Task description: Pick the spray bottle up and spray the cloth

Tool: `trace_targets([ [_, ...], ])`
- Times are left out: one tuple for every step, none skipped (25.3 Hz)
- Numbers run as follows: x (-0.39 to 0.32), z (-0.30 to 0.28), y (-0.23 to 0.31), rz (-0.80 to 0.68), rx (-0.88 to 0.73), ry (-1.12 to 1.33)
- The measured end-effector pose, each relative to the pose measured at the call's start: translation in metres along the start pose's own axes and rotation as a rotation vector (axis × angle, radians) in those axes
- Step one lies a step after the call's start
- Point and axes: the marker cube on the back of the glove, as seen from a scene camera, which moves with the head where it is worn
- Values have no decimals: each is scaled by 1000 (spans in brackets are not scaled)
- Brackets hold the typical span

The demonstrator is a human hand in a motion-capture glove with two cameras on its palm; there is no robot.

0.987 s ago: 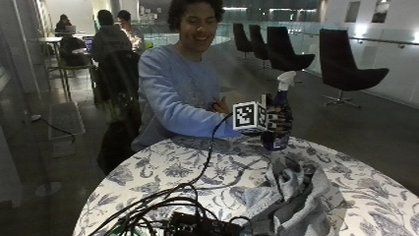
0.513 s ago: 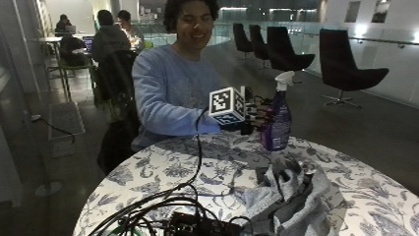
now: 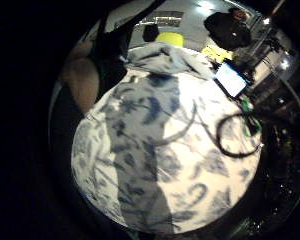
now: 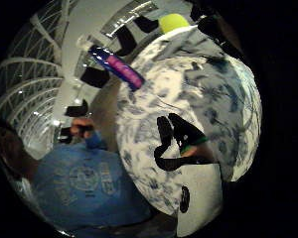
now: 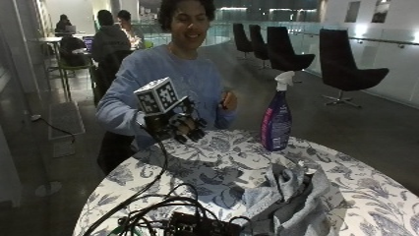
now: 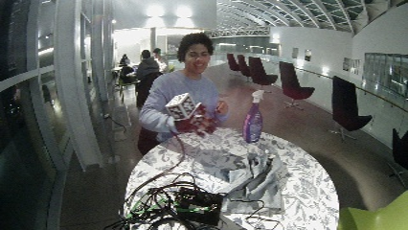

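Note:
A purple spray bottle point(image 5: 276, 120) with a white trigger head stands upright on the flower-patterned round table point(image 5: 216, 162), at its far side. A crumpled grey cloth point(image 5: 294, 201) lies nearer the front, a little to the bottle's right. My gloved right hand point(image 5: 180, 125) hovers over the table's far left edge, well left of the bottle, with fingers hanging loosely and nothing in them. The wide outside view shows the same bottle point(image 6: 253, 120), hand point(image 6: 198, 123) and cloth point(image 6: 255, 184). In the thumb side palm view the bottle point(image 4: 114, 64) stands at the table's rim. The person's bare hand point(image 5: 227, 101) is raised near the chest.
A black box with tangled cables point(image 5: 190, 223) sits at the table's front left, and one cable runs up to the glove. The cloth point(image 3: 165, 60) lies at the table's far rim in the little finger side palm view. Dark chairs point(image 5: 347, 73) stand on the floor behind.
One second ago the gloved hand was at the bottle. It has let go and drawn away to the left, toward the person. The bottle stays upright on the table.

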Motion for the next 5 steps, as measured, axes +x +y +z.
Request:
trace_targets([
  [11,-4,11,24,-1,37],
  [21,-8,20,45,1,65],
  [31,-11,27,60,6,83],
  [39,-14,30,70,13,94],
  [43,-16,32,74,19,98],
])
